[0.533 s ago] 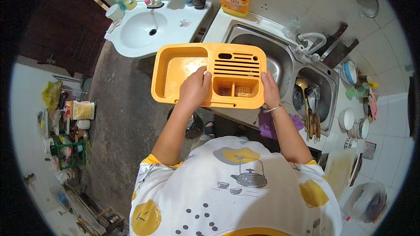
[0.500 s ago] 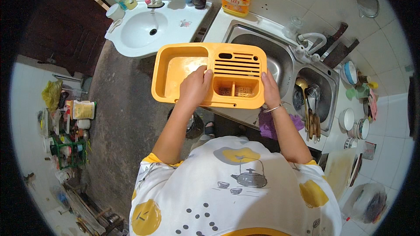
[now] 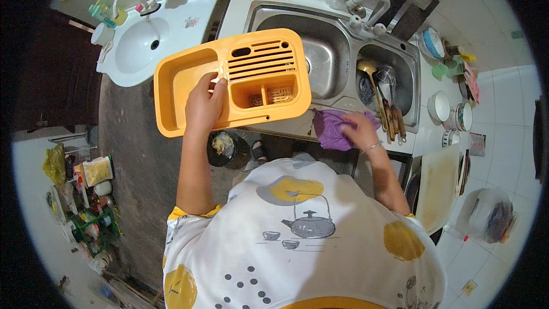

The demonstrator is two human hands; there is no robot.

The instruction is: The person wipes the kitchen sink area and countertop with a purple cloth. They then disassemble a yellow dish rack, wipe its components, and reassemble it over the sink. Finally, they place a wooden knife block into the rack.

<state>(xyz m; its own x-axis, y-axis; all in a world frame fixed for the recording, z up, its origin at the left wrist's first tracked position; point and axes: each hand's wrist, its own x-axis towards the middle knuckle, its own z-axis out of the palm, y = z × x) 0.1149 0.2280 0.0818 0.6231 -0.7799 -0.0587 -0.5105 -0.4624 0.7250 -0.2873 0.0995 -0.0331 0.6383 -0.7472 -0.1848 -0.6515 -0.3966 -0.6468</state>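
A yellow-orange plastic drying rack (image 3: 224,115), with a deep tray, a slotted top and a divided basket, is tilted in front of me, over the floor and the counter's edge. My left hand (image 3: 205,106) grips it at the near side, thumb and fingers reaching into the deep tray. At the counter's front edge lies a crumpled purple cloth (image 3: 331,130). My right hand (image 3: 361,131) is on the cloth's right part with its fingers curled into it. It no longer touches the rack.
A double steel sink (image 3: 329,51) lies behind the rack, with a ladle (image 3: 367,67) and other utensils in its right basin. A white washbasin (image 3: 128,51) stands at left. Bowls (image 3: 438,106) and a cutting board (image 3: 437,186) are at right. Below is a bin (image 3: 229,149).
My right hand has let go of the rack's right side and come down onto the purple cloth. The rack, now in my left hand alone, has shifted left and tilted. The view has turned.
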